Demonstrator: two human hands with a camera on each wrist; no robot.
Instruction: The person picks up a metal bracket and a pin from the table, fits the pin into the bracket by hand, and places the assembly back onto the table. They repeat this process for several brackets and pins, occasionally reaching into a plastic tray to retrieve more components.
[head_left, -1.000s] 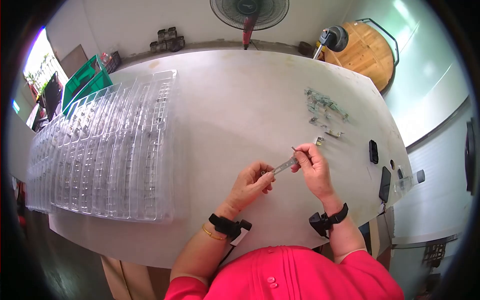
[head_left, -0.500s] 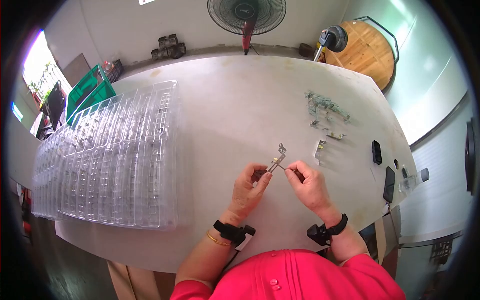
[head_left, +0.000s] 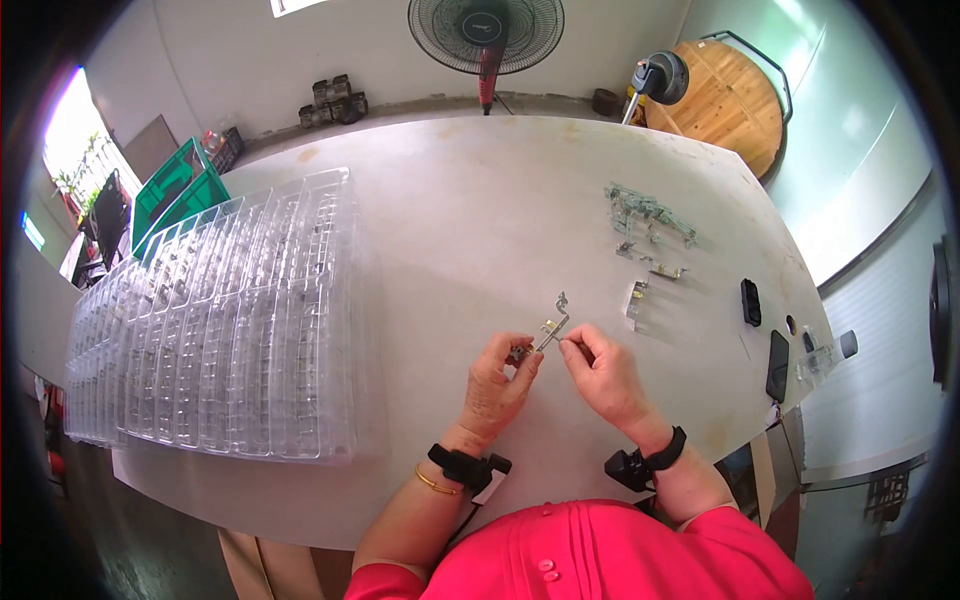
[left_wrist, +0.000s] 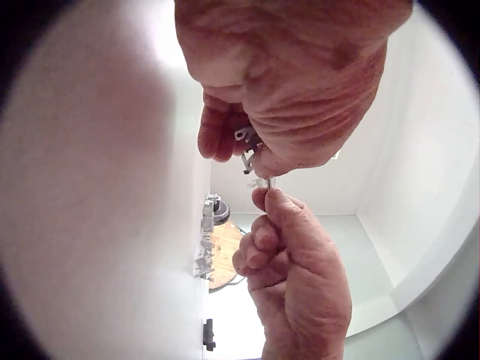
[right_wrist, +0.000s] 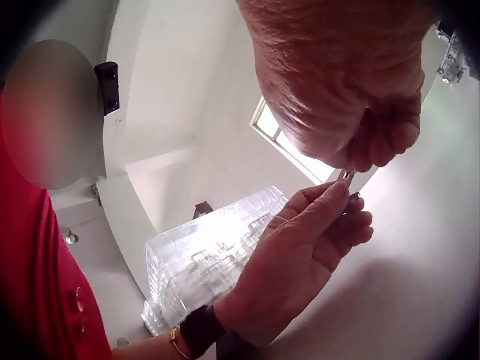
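Observation:
My left hand (head_left: 497, 385) pinches a thin metal bracket (head_left: 550, 332) between thumb and fingers. The bracket has slots and a bent far end, which points up and away over the table; its near end is hidden in the fingers. Close at its right side, my right hand (head_left: 608, 378) pinches a thin metal rod (left_wrist: 270, 183) between thumb and forefinger, the rod's tip right at the bracket. In the right wrist view, part of the bracket (right_wrist: 346, 176) shows between both sets of fingertips. Two similar metal brackets (head_left: 634, 305) lie beyond the right hand.
Stacked clear plastic trays (head_left: 345, 300) of small parts cover the table's left side, with a green crate (head_left: 205, 190) behind. A pile of metal brackets (head_left: 648, 212) lies at the back right. Near the right edge are a black object (head_left: 750, 302), a phone (head_left: 778, 365) and a clear bottle (head_left: 822, 362).
The bracket has turned to point away from the body. My right hand has left its end and moved slightly down and left to its side with the rod. The last half second shows little movement.

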